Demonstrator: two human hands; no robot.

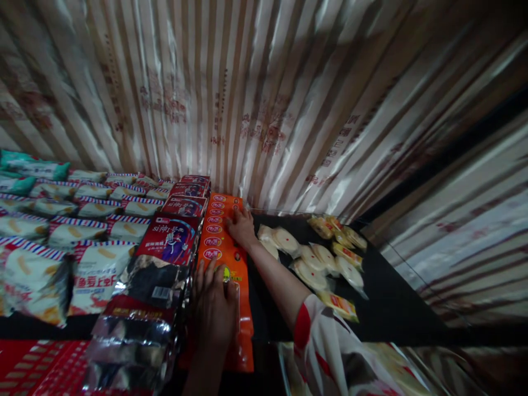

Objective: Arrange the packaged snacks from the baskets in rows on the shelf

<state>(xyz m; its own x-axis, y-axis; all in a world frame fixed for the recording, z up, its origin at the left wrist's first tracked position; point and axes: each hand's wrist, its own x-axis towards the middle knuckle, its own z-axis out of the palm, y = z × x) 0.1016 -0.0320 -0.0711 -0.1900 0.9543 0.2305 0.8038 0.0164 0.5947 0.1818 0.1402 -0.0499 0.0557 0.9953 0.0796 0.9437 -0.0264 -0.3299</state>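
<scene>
Orange packs (225, 258): a row of flat orange packets running up the middle of the frame, from the lower centre to the striped backdrop (264, 99), lying overlapped on the dark tabletop (391, 308).
Left hand (214, 308): lower centre, laid palm-down on the near end of the row, fingers spread and flat, clamped on nothing; it seems to be pressing the packs so they lie level and stay in line.
Right hand (241, 225): centre of the frame, arm stretched forward, open palm on the far end of the same row near the backdrop, grip apart; the two hands pin both ends at once.
Red packs (177, 236): just left of the orange row, touching or nearly touching it, shingled the same way, with silver foil bags (136, 330) below them.
White packs (94, 220): striped-edged packets in rows across the left of the frame.
Round cakes (313, 258): loose clear-wrapped pieces right of the arm, scattered, not in rows, with yellow packets (336, 231) beyond.
In the way: the red row crowds the left edge of the orange one; the light is dim, so whether they overlap I cannot tell.
Sleeve (330, 352): white and red, lower right.
</scene>
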